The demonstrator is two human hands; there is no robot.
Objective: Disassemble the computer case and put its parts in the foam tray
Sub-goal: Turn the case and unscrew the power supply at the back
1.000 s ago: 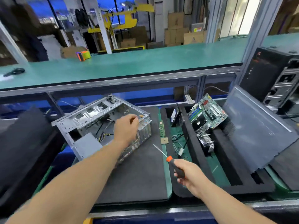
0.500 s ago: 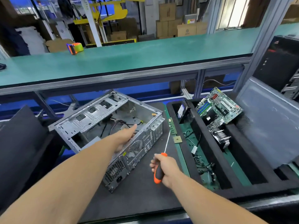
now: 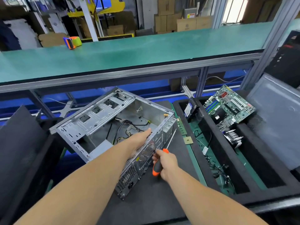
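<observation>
Two bare hands at work on a dark, matte rubber mat (image 3: 159, 202). Right hand (image 3: 167, 164): fingers curled tight around the black-and-orange moulded handle of a screwdriver (image 3: 158, 168), whose thin steel shaft slants up and away from the grip, alongside the rear corner of the case. Left hand (image 3: 139, 140): fingers straight and together, palm laid over the top edge of the rear panel, fingertips pointing into the open interior.

Under and beside both hands: one grey sheet-steel computer case (image 3: 105, 127), boxy, side panel off, resting on the mat with the perforated rear grille facing the grip. Inside, beyond the left fingertips: loose black and yellow cables (image 3: 123, 127) and stamped drive brackets.

Right of the screwdriver grip: one black foam tray (image 3: 230, 161), long rectangular compartments over a green base. Nearest compartment holds a green memory stick (image 3: 181, 125), a square gold-edged processor chip (image 3: 188, 140) and tangled thin wires (image 3: 217, 168). Further right and beyond: a finned aluminium heat sink (image 3: 234, 138) and a green printed circuit motherboard (image 3: 230, 106), tilted against the foam wall.

Far right: a flat grey metal panel (image 3: 276, 120), leaning. Farthest: a smooth green-topped shelf (image 3: 129, 54) on aluminium framing, bearing an orange, blue and green tape dispenser (image 3: 72, 42).
</observation>
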